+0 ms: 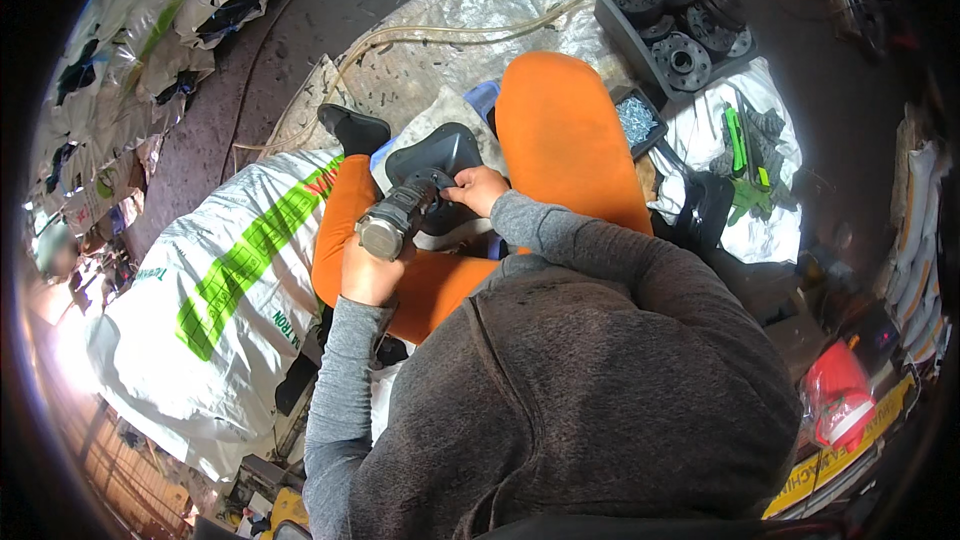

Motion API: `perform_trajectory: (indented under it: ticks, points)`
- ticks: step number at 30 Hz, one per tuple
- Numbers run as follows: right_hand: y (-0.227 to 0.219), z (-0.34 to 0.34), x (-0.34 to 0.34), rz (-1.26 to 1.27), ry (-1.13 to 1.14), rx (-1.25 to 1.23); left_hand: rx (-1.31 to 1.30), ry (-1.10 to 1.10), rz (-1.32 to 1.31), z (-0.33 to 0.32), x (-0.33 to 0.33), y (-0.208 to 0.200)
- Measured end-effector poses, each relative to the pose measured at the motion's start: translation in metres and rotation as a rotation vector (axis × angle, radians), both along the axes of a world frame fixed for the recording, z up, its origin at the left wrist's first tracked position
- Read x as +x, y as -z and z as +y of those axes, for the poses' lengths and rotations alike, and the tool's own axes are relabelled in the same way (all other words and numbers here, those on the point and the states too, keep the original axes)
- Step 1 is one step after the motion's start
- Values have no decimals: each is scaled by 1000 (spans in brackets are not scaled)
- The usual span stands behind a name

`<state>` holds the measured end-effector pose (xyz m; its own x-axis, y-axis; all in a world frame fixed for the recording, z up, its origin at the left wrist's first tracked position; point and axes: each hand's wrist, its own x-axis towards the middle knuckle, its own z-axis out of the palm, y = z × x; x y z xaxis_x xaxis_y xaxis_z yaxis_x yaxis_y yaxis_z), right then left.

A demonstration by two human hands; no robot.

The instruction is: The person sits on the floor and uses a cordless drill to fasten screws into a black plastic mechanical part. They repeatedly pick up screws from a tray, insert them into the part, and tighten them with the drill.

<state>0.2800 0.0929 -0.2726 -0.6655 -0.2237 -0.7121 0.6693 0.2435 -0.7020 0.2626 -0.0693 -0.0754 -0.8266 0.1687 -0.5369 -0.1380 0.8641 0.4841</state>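
My left hand is wrapped round a grey metal barrel-shaped power tool, whose round end faces up toward me. The tool's far end reaches to a black moulded plastic part that lies between my legs. My right hand is closed in a pinch at the near edge of this black part, beside the tool's tip. Whatever sits between its fingertips is too small to make out. The exact tip of the tool is hidden.
A grey crate of black round parts stands at the far right, with a small tray of metal screws nearer. Green-black gloves lie on a white sack. A large white bag fills the left; a hose crosses the sheet ahead.
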Motion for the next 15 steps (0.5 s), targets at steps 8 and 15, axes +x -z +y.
perform_trajectory:
  ticks: [8, 15]
  points:
    - [8, 2, -6, 123, -86, -4, 76, -187, -27, 1, 6, -2]
    - [20, 0, -2, 133, -12, -128, 157, -80, 60, -19, 109, -16]
